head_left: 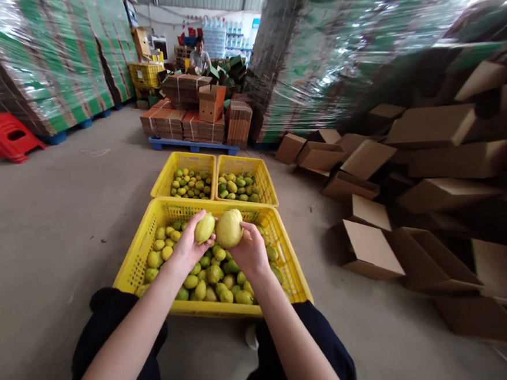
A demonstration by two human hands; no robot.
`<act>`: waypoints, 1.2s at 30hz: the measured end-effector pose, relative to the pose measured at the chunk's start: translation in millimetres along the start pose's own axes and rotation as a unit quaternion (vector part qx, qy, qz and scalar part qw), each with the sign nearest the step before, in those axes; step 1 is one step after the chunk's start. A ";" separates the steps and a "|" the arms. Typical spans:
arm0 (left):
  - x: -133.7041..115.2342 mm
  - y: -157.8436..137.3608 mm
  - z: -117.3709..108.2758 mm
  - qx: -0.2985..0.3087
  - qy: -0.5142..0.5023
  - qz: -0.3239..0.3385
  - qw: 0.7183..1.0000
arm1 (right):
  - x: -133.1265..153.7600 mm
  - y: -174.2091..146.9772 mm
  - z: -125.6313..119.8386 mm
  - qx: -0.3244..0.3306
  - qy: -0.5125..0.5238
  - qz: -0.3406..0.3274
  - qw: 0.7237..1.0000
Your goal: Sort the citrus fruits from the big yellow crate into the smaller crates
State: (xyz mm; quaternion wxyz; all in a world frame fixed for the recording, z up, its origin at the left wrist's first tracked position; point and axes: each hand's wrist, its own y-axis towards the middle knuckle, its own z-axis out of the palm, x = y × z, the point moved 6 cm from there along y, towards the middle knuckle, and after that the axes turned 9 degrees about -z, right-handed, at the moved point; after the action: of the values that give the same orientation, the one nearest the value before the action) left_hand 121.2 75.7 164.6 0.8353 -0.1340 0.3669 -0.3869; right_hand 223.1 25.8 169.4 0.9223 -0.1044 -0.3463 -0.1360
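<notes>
My left hand is closed around a yellow-green lemon. In my right hand is a larger, paler yellow lemon, gripped from its right side. The two fruits are held side by side above a big yellow crate standing between my knees. Loose green and yellow lemons cover the crate's bottom, partly hidden by my hands and forearms.
Two smaller yellow crates with more lemons stand just beyond. Open cardboard boxes lie piled at the right. A blue pallet holds bundled flat cartons, with a person behind it. A red stool is at the left.
</notes>
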 end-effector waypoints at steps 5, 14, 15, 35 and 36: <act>-4.0 -1.7 3.7 0.040 -0.024 0.010 0.999 | -7.7 6.9 -11.5 -0.030 0.030 0.013 0.999; 0.0 1.6 -4.1 0.003 -0.139 -0.038 0.990 | -6.5 0.4 -7.8 -0.060 0.034 0.009 0.998; 2.6 3.5 -7.1 -0.020 -0.145 -0.047 0.988 | -7.0 0.3 -7.3 -0.059 0.033 0.008 0.998; 16.7 15.8 -14.2 -0.055 -0.234 -0.047 0.970 | -11.7 -4.2 -3.5 -0.076 0.091 0.062 0.991; 16.7 13.9 -14.3 -0.059 -0.235 -0.051 0.969 | -11.8 -4.1 -5.7 -0.080 0.088 0.069 0.991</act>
State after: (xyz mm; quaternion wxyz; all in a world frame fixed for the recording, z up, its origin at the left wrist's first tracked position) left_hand 125.8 73.3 139.1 0.8677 -0.2886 0.1753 -0.3647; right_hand 216.7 22.4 157.8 0.9450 -0.1892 -0.2441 -0.1076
